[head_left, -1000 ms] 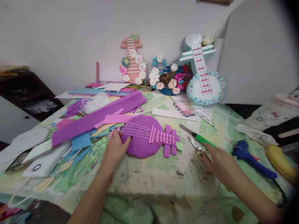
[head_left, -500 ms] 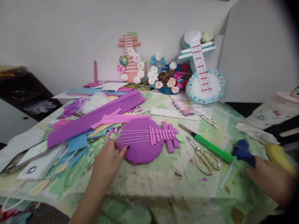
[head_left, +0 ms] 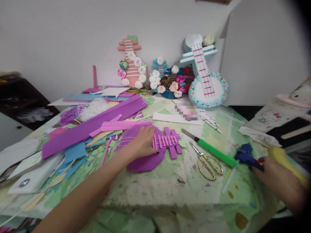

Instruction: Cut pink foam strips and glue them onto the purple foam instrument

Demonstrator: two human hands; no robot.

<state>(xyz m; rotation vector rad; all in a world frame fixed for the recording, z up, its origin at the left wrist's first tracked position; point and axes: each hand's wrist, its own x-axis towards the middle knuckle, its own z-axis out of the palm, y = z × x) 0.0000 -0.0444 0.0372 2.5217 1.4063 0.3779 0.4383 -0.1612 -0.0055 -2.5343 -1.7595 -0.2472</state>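
Note:
A purple lute-shaped craft point(head_left: 148, 163) lies flat on the table, with pale strings along it and short pink strips point(head_left: 167, 141) across its neck. My left hand point(head_left: 143, 142) rests on its body, fingers curled and thumb bent. Index finger and thumb are at the two ends of the pink strip nearest the body; the contact is partly hidden. At the right, my right hand point(head_left: 274, 173) grips a dark blue glue gun point(head_left: 245, 154) by the handle. A clear stick point(head_left: 228, 179) slants down from beside the gun.
Gold-handled scissors point(head_left: 206, 165) and a green utility knife point(head_left: 215, 152), blade out, lie between my hands. Paper scraps, a purple strip point(head_left: 94, 126) and white string point(head_left: 92, 110) cover the left. Decorated lutes point(head_left: 207, 89) lean on the wall. A cup point(head_left: 274, 115) stands right.
My left hand has moved right, from the lute's left rim to the pink strips near its neck. My right hand keeps the glue gun in about the same place. The view has shifted slightly.

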